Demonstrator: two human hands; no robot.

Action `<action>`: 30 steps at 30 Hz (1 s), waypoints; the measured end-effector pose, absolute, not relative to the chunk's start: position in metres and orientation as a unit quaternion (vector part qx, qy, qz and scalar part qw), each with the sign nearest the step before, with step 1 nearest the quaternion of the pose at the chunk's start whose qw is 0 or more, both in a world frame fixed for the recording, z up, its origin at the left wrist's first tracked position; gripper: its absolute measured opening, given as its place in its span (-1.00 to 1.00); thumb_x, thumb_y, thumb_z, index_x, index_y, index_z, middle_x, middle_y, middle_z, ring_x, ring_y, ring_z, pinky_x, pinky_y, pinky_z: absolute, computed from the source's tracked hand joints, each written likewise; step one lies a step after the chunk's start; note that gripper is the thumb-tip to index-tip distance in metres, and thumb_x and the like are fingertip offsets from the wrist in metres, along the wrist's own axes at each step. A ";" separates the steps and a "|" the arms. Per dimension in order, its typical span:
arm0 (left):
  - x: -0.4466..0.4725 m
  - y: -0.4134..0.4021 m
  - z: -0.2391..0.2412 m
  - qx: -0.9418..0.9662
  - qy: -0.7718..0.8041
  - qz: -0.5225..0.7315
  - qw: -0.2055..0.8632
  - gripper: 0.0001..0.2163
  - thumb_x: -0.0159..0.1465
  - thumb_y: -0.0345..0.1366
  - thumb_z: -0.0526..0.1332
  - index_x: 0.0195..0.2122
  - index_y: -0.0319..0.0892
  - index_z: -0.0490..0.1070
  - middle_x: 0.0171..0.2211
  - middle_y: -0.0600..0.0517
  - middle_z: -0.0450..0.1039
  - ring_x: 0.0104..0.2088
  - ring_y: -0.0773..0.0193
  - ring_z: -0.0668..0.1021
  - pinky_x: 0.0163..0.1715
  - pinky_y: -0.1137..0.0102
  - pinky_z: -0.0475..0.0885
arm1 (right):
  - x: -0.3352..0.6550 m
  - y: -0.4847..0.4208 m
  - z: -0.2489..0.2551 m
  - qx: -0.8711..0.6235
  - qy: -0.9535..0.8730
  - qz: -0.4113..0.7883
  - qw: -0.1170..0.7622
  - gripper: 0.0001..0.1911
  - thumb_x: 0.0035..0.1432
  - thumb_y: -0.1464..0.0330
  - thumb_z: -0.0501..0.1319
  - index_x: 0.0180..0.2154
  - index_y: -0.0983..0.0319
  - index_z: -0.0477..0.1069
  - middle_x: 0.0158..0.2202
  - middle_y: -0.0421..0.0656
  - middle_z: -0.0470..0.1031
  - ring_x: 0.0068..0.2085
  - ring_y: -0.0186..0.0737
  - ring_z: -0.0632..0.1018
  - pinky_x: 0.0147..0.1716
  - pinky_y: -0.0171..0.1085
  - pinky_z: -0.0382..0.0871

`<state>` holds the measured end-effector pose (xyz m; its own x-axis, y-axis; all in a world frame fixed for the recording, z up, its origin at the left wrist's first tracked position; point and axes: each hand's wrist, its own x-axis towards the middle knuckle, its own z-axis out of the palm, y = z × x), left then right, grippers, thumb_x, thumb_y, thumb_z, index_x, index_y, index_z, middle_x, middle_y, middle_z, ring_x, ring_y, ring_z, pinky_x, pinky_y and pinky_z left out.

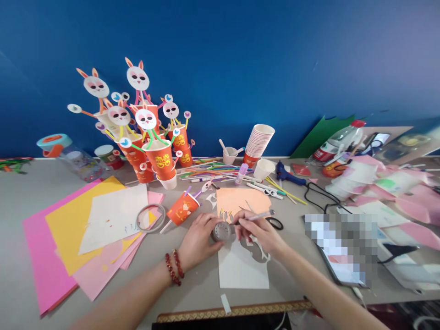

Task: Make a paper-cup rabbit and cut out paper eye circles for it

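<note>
My left hand (pixel 199 238), with two red bead bracelets at the wrist, curls round a small grey round disc (pixel 222 232). The disc presses on a white sheet of paper (pixel 244 270) that has round pieces cut out of its right side. In my right hand (pixel 257 231) is a slim pale pen (pixel 258 216), pinched in the fingers close to the disc's right edge; its tip is hard to make out. Orange paper (pixel 244 199) lies just beyond both hands. Black-handled scissors (pixel 275 223) are partly hidden behind my right hand. An orange paper cup (pixel 182 207) lies tilted beyond my left hand.
Rabbit-faced cup figures (pixel 158 158) stand at the back left. Coloured paper sheets (pixel 37 256) and a grey ring (pixel 140 220) lie left. Behind are stacked cups (pixel 259 142), colourful sticks (pixel 206 172) and a blue glue gun (pixel 287 174). A phone (pixel 338 256) lies right.
</note>
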<state>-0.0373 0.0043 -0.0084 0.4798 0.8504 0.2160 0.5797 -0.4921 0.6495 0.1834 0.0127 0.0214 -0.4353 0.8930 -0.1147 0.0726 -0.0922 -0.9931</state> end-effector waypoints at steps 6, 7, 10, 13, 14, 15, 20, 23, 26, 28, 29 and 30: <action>-0.036 0.004 -0.006 0.818 0.441 0.264 0.258 -0.56 0.08 -0.38 0.34 0.01 -0.12 0.35 -0.05 -0.06 0.39 -0.03 0.04 0.42 0.00 0.15 0.38 | 0.169 0.007 0.017 -0.423 -0.763 0.362 0.328 -0.77 0.32 0.31 0.04 -0.23 0.17 0.46 -0.25 -0.12 0.54 -0.13 -0.15 0.53 -0.10 -0.21 0.36; -0.036 0.004 -0.005 0.818 0.440 0.264 0.259 -0.57 0.08 -0.39 0.33 0.00 -0.11 0.35 -0.06 -0.06 0.39 -0.03 0.04 0.43 -0.01 0.15 0.38 | 0.168 0.006 0.016 -0.417 -0.771 0.353 0.328 -0.78 0.32 0.32 0.04 -0.21 0.17 0.46 -0.21 -0.11 0.54 -0.11 -0.14 0.52 -0.09 -0.20 0.36; -0.037 0.004 -0.004 0.818 0.437 0.265 0.265 -0.56 0.08 -0.38 0.33 0.01 -0.09 0.35 -0.07 -0.05 0.40 -0.03 0.04 0.43 -0.01 0.15 0.38 | 0.166 0.005 0.013 -0.447 -0.765 0.345 0.308 -0.84 0.27 0.36 0.06 -0.18 0.18 0.39 -0.29 -0.14 0.53 -0.32 -0.21 0.52 -0.31 -0.27 0.38; -0.037 0.005 -0.003 0.818 0.439 0.262 0.265 -0.57 0.08 -0.38 0.33 0.00 -0.10 0.36 -0.07 -0.05 0.39 -0.03 0.04 0.43 0.00 0.16 0.37 | 0.164 0.006 0.012 -0.488 -0.755 0.343 0.272 -0.93 0.22 0.35 0.10 -0.25 0.18 0.33 -0.48 -0.25 0.43 -0.52 -0.29 0.40 -0.52 -0.34 0.26; -0.037 0.005 -0.003 0.818 0.439 0.261 0.264 -0.58 0.08 -0.38 0.33 -0.01 -0.11 0.36 -0.07 -0.05 0.39 -0.03 0.04 0.43 -0.01 0.16 0.37 | 0.163 0.006 0.012 -0.487 -0.759 0.341 0.265 -0.95 0.21 0.35 0.11 -0.28 0.17 0.32 -0.50 -0.26 0.40 -0.53 -0.30 0.38 -0.54 -0.35 0.24; -0.038 0.005 -0.004 0.819 0.440 0.259 0.263 -0.59 0.08 -0.38 0.33 -0.01 -0.11 0.37 -0.07 -0.06 0.39 -0.03 0.04 0.43 -0.01 0.17 0.37 | 0.162 0.007 0.013 -0.483 -0.763 0.339 0.262 -0.95 0.21 0.35 0.11 -0.31 0.17 0.32 -0.50 -0.27 0.39 -0.53 -0.31 0.38 -0.53 -0.36 0.23; -0.038 0.005 -0.006 0.821 0.440 0.253 0.262 -0.57 0.08 -0.37 0.35 0.00 -0.12 0.36 -0.07 -0.05 0.39 -0.04 0.05 0.42 0.00 0.18 0.36 | 0.161 0.010 0.017 -0.464 -0.767 0.354 0.267 -0.91 0.19 0.36 0.11 -0.38 0.18 0.33 -0.46 -0.25 0.40 -0.46 -0.30 0.41 -0.48 -0.36 0.24; -0.038 0.005 -0.006 0.821 0.439 0.253 0.264 -0.56 0.07 -0.36 0.36 -0.01 -0.11 0.36 -0.07 -0.05 0.40 -0.03 0.05 0.42 0.00 0.18 0.36 | 0.162 0.012 0.015 -0.455 -0.760 0.377 0.269 -0.91 0.20 0.38 0.10 -0.37 0.18 0.33 -0.46 -0.26 0.37 -0.47 -0.32 0.38 -0.50 -0.37 0.21; -0.038 0.006 -0.006 0.820 0.438 0.255 0.267 -0.56 0.07 -0.36 0.36 0.00 -0.09 0.36 -0.06 -0.05 0.40 -0.03 0.04 0.43 -0.01 0.16 0.37 | 0.162 0.016 0.012 -0.454 -0.763 0.378 0.263 -0.92 0.19 0.39 0.11 -0.37 0.18 0.33 -0.50 -0.28 0.34 -0.50 -0.34 0.35 -0.52 -0.38 0.17; -0.038 0.006 -0.006 0.820 0.437 0.254 0.267 -0.55 0.07 -0.36 0.35 0.01 -0.08 0.36 -0.05 -0.05 0.39 -0.02 0.03 0.43 0.00 0.16 0.37 | 0.161 0.018 0.011 -0.448 -0.768 0.378 0.259 -0.93 0.17 0.40 0.12 -0.38 0.19 0.33 -0.52 -0.29 0.33 -0.51 -0.34 0.35 -0.53 -0.38 0.16; -0.038 0.006 -0.006 0.821 0.436 0.255 0.267 -0.55 0.08 -0.36 0.35 0.01 -0.09 0.35 -0.05 -0.05 0.39 -0.02 0.03 0.43 0.00 0.16 0.37 | 0.161 0.019 0.010 -0.446 -0.769 0.379 0.258 -0.93 0.16 0.40 0.12 -0.39 0.19 0.32 -0.53 -0.30 0.32 -0.51 -0.34 0.35 -0.53 -0.38 0.16; -0.038 0.006 -0.006 0.821 0.436 0.255 0.266 -0.55 0.08 -0.36 0.35 0.01 -0.09 0.35 -0.05 -0.05 0.39 -0.02 0.03 0.43 0.00 0.16 0.37 | 0.160 0.020 0.010 -0.443 -0.770 0.380 0.257 -0.94 0.16 0.40 0.12 -0.39 0.19 0.32 -0.53 -0.30 0.32 -0.52 -0.34 0.35 -0.53 -0.37 0.16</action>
